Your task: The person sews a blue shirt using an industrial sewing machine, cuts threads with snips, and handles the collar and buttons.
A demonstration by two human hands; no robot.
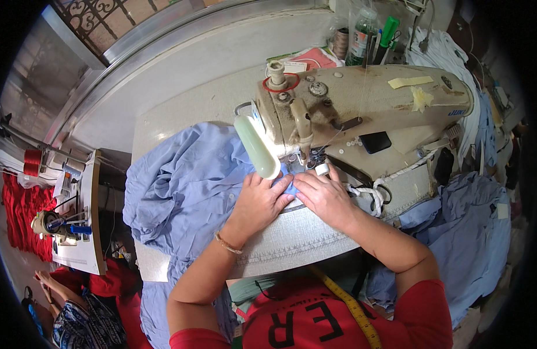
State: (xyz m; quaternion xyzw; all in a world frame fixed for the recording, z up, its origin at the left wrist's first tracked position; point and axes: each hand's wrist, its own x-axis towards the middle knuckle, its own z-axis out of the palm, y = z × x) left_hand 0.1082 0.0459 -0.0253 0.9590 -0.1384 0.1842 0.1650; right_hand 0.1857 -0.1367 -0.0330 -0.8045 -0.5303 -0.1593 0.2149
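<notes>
A beige sewing machine (367,96) stands on the table with its lamp lit over the needle area. Just below its presser foot, my left hand (258,200) and my right hand (323,195) meet over a small fold of a light blue garment (184,180). The left thumb and fingers pinch and press that fold; the right fingertips close on its other side, close to the foot. Most of the garment lies bunched to my left and hangs over the front edge. My fingers partly hide the cloth at the needle.
Small white buttons (354,141) and a dark flat rectangular object (375,142) lie on the machine bed. More blue cloth (466,232) is heaped at the right. Behind stand a thread cone (340,43) and a green bottle (361,41). Another person's hands (46,282) show at lower left.
</notes>
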